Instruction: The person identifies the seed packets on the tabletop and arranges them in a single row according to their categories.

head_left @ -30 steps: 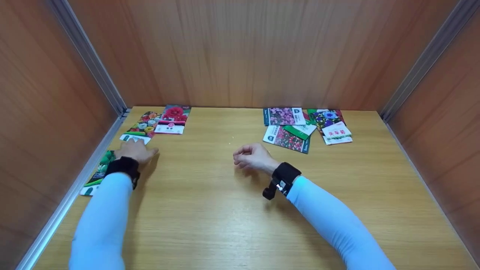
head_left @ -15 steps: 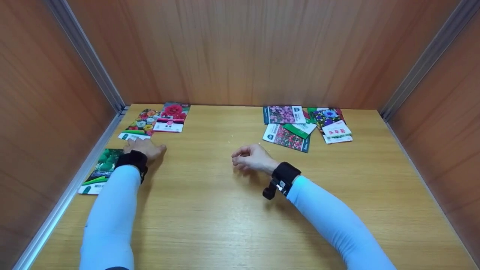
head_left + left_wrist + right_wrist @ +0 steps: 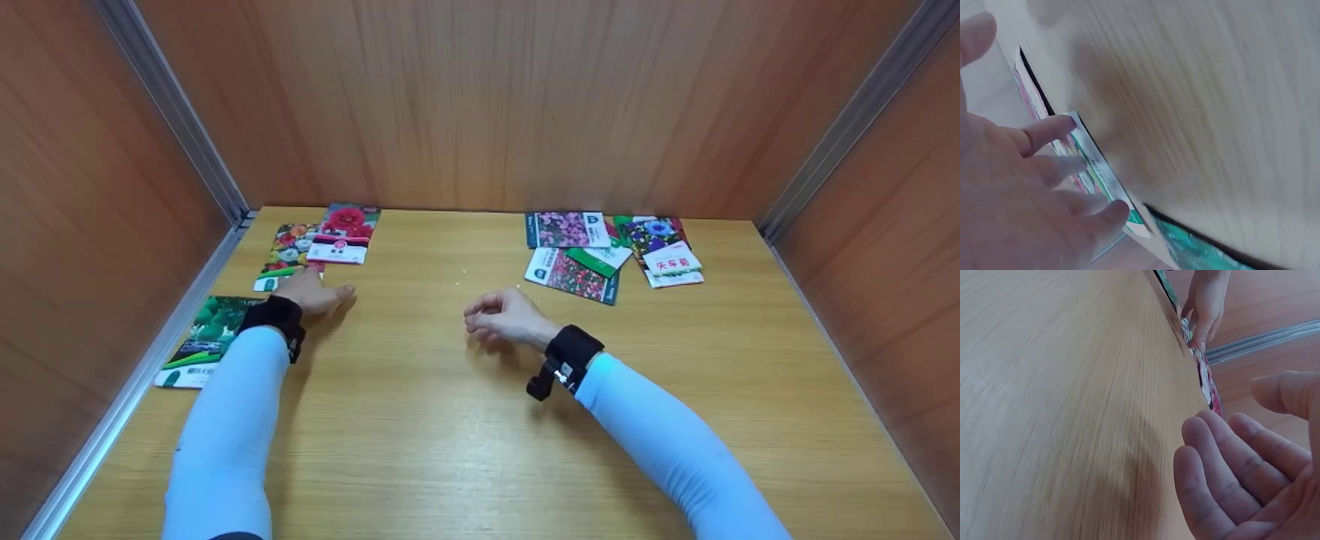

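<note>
Red, orange and white blooms mark the mixed-flower packet (image 3: 291,246). Head view: relaxed, outstretched fingers of the left hand (image 3: 309,291) touch its near edge; well to its right, the right hand (image 3: 510,315) curls loosely, gripping nothing, and, farther right, a white label (image 3: 673,260) reads "矢车菊" in red. Left wrist view: fingertips meet the packet's white strip, its print illegible. Right wrist view: palm and loosely bent fingers stand apart from the packet.
</note>
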Available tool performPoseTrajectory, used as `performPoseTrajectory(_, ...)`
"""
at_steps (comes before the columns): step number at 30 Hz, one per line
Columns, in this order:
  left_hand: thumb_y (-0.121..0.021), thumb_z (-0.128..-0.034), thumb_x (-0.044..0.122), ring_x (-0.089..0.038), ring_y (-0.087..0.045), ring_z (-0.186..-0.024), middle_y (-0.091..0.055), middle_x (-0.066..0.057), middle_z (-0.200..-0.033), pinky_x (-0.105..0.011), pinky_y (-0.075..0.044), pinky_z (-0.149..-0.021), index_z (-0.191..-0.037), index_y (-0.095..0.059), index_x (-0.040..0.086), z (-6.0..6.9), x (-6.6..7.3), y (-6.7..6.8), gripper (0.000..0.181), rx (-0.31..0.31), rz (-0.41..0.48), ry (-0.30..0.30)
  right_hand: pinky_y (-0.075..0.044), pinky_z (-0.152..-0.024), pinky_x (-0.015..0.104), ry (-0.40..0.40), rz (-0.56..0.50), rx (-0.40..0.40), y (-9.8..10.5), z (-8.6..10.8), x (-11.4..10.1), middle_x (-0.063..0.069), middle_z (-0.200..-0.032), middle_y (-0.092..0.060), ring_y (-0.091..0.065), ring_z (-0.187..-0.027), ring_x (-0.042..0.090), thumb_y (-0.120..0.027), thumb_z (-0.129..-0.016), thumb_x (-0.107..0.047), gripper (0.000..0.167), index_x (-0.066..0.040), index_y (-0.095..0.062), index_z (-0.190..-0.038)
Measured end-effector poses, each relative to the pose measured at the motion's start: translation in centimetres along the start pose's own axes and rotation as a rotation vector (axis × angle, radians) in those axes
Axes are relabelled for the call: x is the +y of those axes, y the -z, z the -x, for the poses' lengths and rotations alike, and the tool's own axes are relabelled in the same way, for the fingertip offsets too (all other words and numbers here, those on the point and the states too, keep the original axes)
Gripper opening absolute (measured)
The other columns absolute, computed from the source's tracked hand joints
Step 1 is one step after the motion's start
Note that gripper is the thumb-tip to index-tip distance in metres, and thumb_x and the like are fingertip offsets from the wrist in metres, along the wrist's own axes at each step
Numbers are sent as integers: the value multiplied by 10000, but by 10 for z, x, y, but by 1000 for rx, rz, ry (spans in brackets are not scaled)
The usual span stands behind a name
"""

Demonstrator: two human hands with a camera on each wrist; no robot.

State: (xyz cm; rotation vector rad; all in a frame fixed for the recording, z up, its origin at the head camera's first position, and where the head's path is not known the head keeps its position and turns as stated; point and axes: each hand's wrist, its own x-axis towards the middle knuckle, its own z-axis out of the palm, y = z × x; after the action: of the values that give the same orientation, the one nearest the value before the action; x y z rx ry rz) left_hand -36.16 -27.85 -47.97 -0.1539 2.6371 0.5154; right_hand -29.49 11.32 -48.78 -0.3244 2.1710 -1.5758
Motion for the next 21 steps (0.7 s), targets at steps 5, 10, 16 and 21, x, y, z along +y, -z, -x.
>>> performPoseTrajectory(5,-569,-966,721,-529,-231,-1543,-184,-355,-1688,-674,-215,-1242,-1648,-115,-94,2,9,-8,1155,-1,35,-36,-641,-805,396,1,0,-5,-2,-1,1,144,-1041,-798,-768,-987,381,-742,-983,-123,322,67,-720,-1242)
performPoseTrajectory(10,-626,-965,665,-518,-269,-1529,-244,-349,-1666,-664,-226,-1243,-1639,-211,-74,8,25,-17,1083,8,-28,-118,-642,-801,396,0,-7,-22,-3,-2,2,139,-1047,-796,-776,-918,300,-746,-982,-123,307,47,-730,-1237)
performPoseTrajectory(16,-708,-966,554,-423,-555,-1257,-598,-255,-1377,-589,-462,-1088,-1466,-537,-7,20,41,-22,771,21,-25,-201,-637,-805,408,-36,1,-26,-3,-2,-1,108,-1053,-793,-757,-949,327,-752,-982,-151,290,-13,-749,-1237)
performPoseTrajectory(21,-730,-983,361,-373,-557,-1090,-657,-198,-1212,-548,-488,-972,-1310,-683,54,19,46,-29,451,106,-86,-278,-636,-786,409,-33,53,-33,-7,-3,-4,150,-1103,-774,-745,-976,378,-742,-1001,-187,320,-12,-731,-1268)
